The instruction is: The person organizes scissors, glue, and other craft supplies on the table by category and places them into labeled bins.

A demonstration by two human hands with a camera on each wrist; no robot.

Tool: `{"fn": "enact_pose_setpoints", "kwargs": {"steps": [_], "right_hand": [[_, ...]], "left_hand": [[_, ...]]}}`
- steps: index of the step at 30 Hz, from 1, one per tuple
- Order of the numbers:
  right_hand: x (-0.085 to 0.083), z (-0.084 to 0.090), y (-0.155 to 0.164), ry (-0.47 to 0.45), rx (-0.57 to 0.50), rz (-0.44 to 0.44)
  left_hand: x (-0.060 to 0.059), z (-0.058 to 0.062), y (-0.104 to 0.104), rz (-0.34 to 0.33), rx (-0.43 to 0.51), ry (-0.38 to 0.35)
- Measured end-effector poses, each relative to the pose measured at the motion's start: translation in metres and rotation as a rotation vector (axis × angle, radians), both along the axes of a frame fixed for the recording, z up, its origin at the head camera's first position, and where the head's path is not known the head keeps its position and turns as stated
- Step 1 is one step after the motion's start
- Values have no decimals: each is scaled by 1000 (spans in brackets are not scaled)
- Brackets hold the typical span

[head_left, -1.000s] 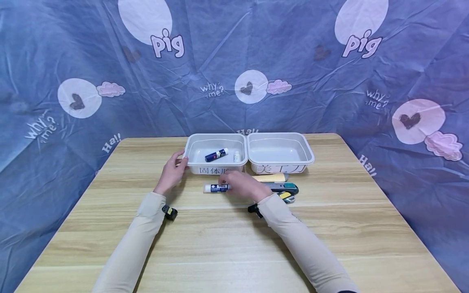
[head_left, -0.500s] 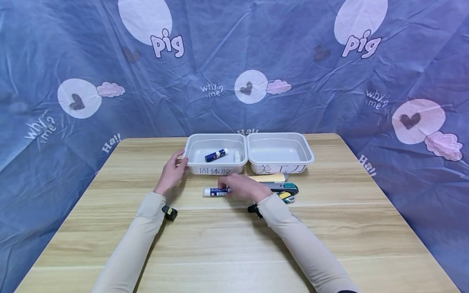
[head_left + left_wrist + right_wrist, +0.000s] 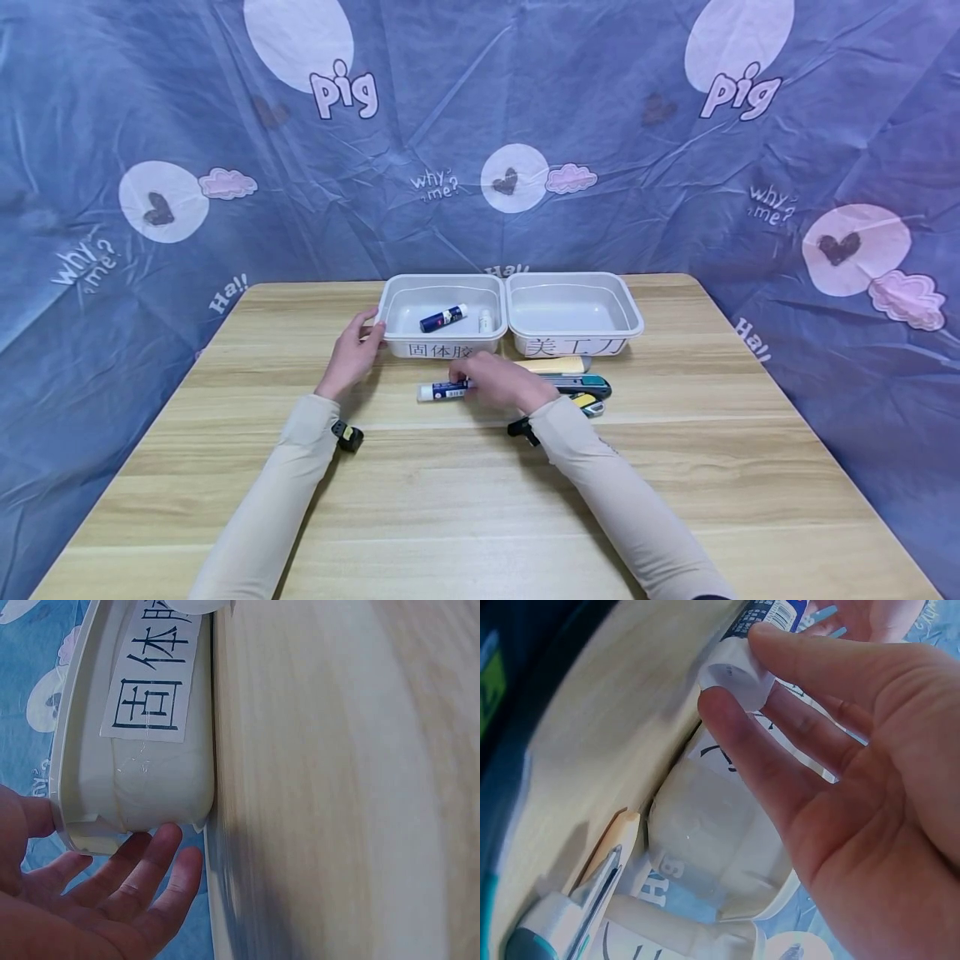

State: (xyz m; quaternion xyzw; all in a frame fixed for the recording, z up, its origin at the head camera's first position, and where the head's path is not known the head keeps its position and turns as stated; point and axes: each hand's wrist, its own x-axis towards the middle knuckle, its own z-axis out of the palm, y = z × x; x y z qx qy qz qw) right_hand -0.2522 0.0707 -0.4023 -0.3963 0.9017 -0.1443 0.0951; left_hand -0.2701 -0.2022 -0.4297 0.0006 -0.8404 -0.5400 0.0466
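Observation:
My left hand [image 3: 351, 353] grips the left corner of a white plastic tub [image 3: 161, 784], thumb at the rim and fingers curled below it against the wall. Just in front of that tub, my right hand [image 3: 498, 382] holds a blue-and-white glue stick [image 3: 442, 392] between thumb and fingers. Its white cap [image 3: 739, 671] shows between the fingertips in the right wrist view. The glue stick lies sideways, low over the table, its right part hidden by the hand. Inside the left tub lie a dark blue glue stick [image 3: 442, 318] and a small white one [image 3: 485, 321].
A second white tub [image 3: 574, 343] with a Chinese label stands to the right. Several utility knives lie in front of it, partly behind my right hand: a cream-handled one [image 3: 566, 364], a grey-and-green one [image 3: 592, 384] and one with yellow [image 3: 588, 404]. A printed blue cloth [image 3: 480, 100] hangs behind the table.
The glue stick at my right hand has shifted slightly toward me and turned, so its label shows differently. The left hand and both tubs have stayed in place.

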Motion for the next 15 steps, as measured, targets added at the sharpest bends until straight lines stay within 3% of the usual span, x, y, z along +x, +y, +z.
{"fn": "enact_pose_setpoints", "kwargs": {"steps": [15], "right_hand": [[-4,4,5,10,-70,-9]], "left_hand": [[2,2,0,-3,3,0]]}}
